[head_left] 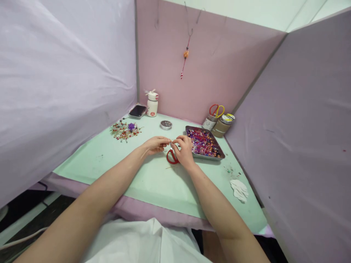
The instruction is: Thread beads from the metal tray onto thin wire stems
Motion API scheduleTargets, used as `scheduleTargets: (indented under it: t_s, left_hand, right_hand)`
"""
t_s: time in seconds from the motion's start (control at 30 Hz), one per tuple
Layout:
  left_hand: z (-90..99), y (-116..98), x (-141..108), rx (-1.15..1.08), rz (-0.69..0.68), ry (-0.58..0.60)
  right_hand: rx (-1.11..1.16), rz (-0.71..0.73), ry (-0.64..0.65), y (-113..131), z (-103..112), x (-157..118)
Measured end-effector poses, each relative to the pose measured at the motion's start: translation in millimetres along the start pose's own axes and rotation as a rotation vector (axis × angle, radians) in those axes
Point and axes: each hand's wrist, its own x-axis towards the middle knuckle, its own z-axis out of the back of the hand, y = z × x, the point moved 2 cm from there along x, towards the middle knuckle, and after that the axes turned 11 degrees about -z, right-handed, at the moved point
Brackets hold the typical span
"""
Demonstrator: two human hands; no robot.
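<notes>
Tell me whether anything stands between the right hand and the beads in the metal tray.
Only the side wall of the metal tray, partly hidden by the right hand, stands before the beads; nothing else visible does. The red scissor handle shows to the hand's left, away from the tray.

Draped fabric walls point(68, 73) and a pink back panel point(164, 54) enclose a small workshop booth for beadwork. A metal tray point(208, 158) of mixed beads point(203, 142) toward the right rear corner of the table point(153, 182), red-handled scissors point(173, 162) near its middle, a scatter of bead-like pieces point(123, 131) by its left edge and a hanging beaded strand point(185, 54) indicate this.
</notes>
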Motion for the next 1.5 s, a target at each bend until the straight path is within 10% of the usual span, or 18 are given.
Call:
scheduleTargets:
  t_s: [0.33,0.57,0.93,1.5]
  left_hand:
    - [7.7,-0.4,4.5,0.352,-0.229,-0.199]
    - [-4.1,-4.4,-0.5,0.831,-0.546,0.1]
    - [2.3,-2.9,4.4,0.759,-0.612,0.116]
    - [0.5,-3.4,4.0,0.649,-0.601,0.107]
  right_hand:
    - [-0.089,0.027,0.115,4.2,-2.7,0.0]
    - [0.008,0.072,0.119,-2.8,0.4,6.8]
    - [0.728,-0.576,0.446,-16.5,-11.5,7.1]
    - [0.884,-0.73,0.614,-13.5,-5.7,7.0]
